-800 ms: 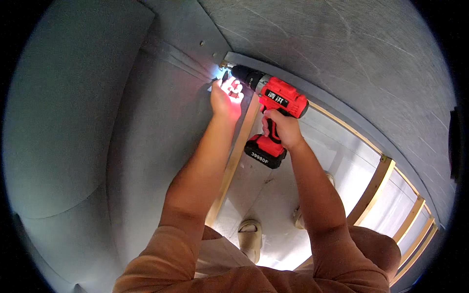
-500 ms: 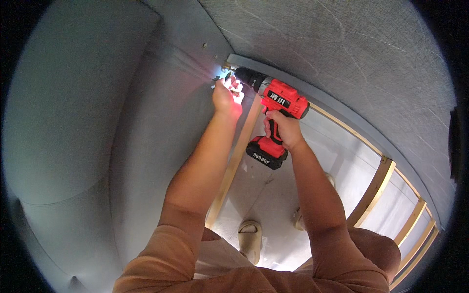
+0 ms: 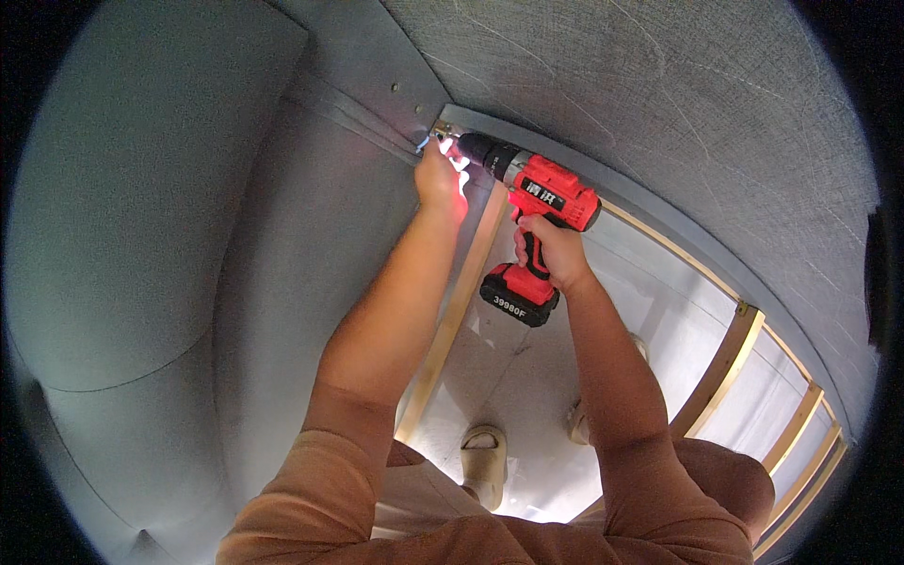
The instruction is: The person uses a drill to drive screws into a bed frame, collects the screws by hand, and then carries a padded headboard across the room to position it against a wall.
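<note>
My right hand (image 3: 556, 250) is wrapped round the handle of a red and black cordless drill (image 3: 554, 188). The drill points to the upper left, its black chuck (image 3: 481, 153) close to the corner where the grey upholstered panels meet. A small brassy metal piece (image 3: 441, 126) shows in that corner, just ahead of the chuck. My left hand (image 3: 437, 177) is beside the chuck with its fingers curled up to the corner. The drill's lamp glares on those fingers, and what they hold cannot be made out.
A tall grey padded panel (image 3: 141, 207) rises on the left, and a grey fabric panel (image 3: 640, 85) curves along the far right. Wooden slats (image 3: 720, 372) and a long wooden rail (image 3: 452, 315) span the frame over the pale floor (image 3: 527, 377). My slippered foot (image 3: 483, 461) stands inside it.
My left hand has turned and its fingers have moved up closer to the corner. The small dark pieces seen at its fingers are now hidden. The drill has shifted slightly right.
</note>
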A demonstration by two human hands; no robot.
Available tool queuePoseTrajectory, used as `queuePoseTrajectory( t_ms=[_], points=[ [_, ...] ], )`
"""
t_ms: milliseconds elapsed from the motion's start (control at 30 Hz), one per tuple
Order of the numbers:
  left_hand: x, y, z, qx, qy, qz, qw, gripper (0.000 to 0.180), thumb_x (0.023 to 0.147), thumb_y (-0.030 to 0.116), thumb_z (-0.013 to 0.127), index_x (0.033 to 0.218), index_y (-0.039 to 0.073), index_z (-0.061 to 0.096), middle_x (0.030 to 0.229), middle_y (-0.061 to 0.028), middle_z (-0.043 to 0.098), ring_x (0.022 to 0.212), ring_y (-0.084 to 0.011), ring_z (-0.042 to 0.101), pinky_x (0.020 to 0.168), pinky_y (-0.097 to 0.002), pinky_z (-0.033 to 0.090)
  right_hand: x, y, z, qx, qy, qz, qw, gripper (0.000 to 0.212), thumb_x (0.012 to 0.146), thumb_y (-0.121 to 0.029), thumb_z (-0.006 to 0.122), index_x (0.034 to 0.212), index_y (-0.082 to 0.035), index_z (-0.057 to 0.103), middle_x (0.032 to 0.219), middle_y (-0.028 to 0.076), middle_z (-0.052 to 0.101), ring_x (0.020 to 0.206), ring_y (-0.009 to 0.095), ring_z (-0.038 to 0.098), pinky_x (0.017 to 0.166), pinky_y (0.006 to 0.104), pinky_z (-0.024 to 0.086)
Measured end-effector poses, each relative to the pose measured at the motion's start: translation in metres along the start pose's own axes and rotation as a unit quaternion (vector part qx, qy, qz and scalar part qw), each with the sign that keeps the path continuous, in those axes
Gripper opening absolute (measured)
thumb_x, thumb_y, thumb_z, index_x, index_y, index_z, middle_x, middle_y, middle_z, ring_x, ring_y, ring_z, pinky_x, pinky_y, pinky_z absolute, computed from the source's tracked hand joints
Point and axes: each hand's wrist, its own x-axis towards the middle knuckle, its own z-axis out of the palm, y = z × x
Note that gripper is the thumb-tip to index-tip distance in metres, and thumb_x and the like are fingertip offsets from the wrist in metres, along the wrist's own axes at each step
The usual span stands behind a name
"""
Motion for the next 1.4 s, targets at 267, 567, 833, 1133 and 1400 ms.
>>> queuePoseTrajectory(
  t_ms=[267,567,833,1133,1400],
  points=[
    [-0.006,0.004,0.002,0.117,0.0,0.115,0.986,0.032,0.095,0.026,0.047,0.079,0.004,0.063,0.07,0.0002,0.058,0.061,-0.0095,0.047,0.057,-0.0249,0.038,-0.001,0.001,-0.002,-0.013,-0.026,-0.039,0.999,0.019,0.082,-0.017,0.055,0.094,-0.002,0.057,0.062,0.005,0.053,0.048,0.015,0.05,0.047,0.0276,0.041],
    [0.004,-0.003,0.012,0.153,0.117,0.197,0.961,0.036,0.088,0.027,0.06,0.062,0.001,0.061,0.056,0.0011,0.05,0.051,-0.0095,0.042,0.048,-0.0281,0.034,-0.002,-0.007,0.003,-0.037,-0.026,-0.049,0.998,0.018,0.082,-0.017,0.056,0.091,-0.002,0.057,0.063,0.005,0.054,0.049,0.015,0.052,0.048,0.0278,0.043],
    [0.016,-0.011,-0.004,0.211,0.081,0.235,0.945,0.033,0.089,0.024,0.055,0.072,-0.003,0.064,0.059,-0.0021,0.055,0.054,-0.0104,0.046,0.052,-0.0293,0.038,0.0,0.0,0.005,0.009,0.0,-0.009,1.0,0.012,0.083,-0.014,0.053,0.077,-0.003,0.056,0.058,0.004,0.054,0.046,0.014,0.051,0.044,0.0274,0.041],
    [0.008,-0.008,0.0,0.217,0.076,0.24,0.943,0.031,0.091,0.021,0.049,0.085,-0.004,0.066,0.073,-0.0067,0.063,0.068,-0.013,0.054,0.064,-0.0296,0.043,0.002,0.002,0.002,0.016,-0.01,-0.022,1.0,0.012,0.083,-0.014,0.053,0.079,-0.003,0.055,0.06,0.005,0.054,0.046,0.015,0.051,0.043,0.0278,0.042],
    [0.011,-0.012,-0.006,0.234,0.055,0.255,0.937,0.031,0.092,0.022,0.049,0.095,-0.004,0.065,0.08,-0.0054,0.065,0.072,-0.0118,0.054,0.068,-0.0278,0.044,0.0,0.0,0.003,0.01,-0.012,-0.026,1.0,0.01,0.083,-0.014,0.053,0.082,-0.004,0.055,0.06,0.004,0.054,0.046,0.015,0.051,0.042,0.028,0.041]
  ],
)
